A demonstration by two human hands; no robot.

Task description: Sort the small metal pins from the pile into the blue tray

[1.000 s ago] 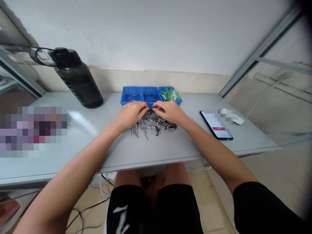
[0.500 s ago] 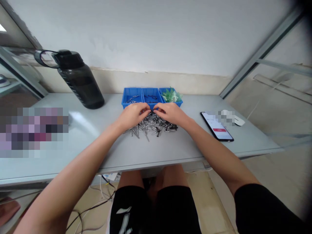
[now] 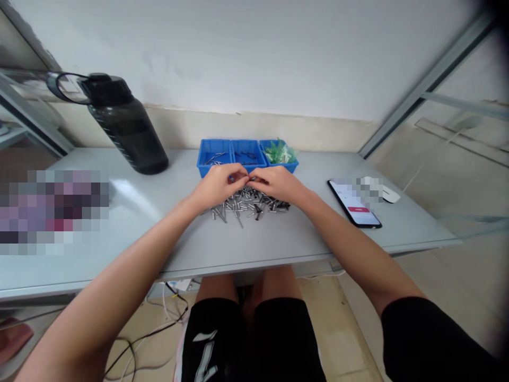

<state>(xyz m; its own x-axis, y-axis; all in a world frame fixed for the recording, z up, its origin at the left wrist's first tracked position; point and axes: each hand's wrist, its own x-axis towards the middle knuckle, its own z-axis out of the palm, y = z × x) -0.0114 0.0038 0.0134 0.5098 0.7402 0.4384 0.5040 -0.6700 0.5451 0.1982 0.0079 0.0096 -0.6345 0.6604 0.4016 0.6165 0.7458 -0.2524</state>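
Observation:
A loose pile of silver and black screws or rivets (image 3: 242,204) lies on the grey desk. Over its back edge, my left hand (image 3: 222,183) and my right hand (image 3: 277,184) meet at the fingertips. Both hands have their fingers pinched together; whatever is between them is too small to name. Just behind are three blue bins: the left bin (image 3: 203,159) holds a few silver pieces, the middle bin (image 3: 248,144) a few dark ones, and the right bin (image 3: 293,167) green and clear plastic packets (image 3: 280,153).
A dark water bottle (image 3: 129,130) stands at the back left of the desk (image 3: 246,246). On the right lie a phone (image 3: 353,204) and a white mouse (image 3: 382,190). A blurred-out item (image 3: 51,207) is at the left. The wall rises behind the bins.
My fingertips have come together; a small gap was between the hands before. The view has shifted slightly.

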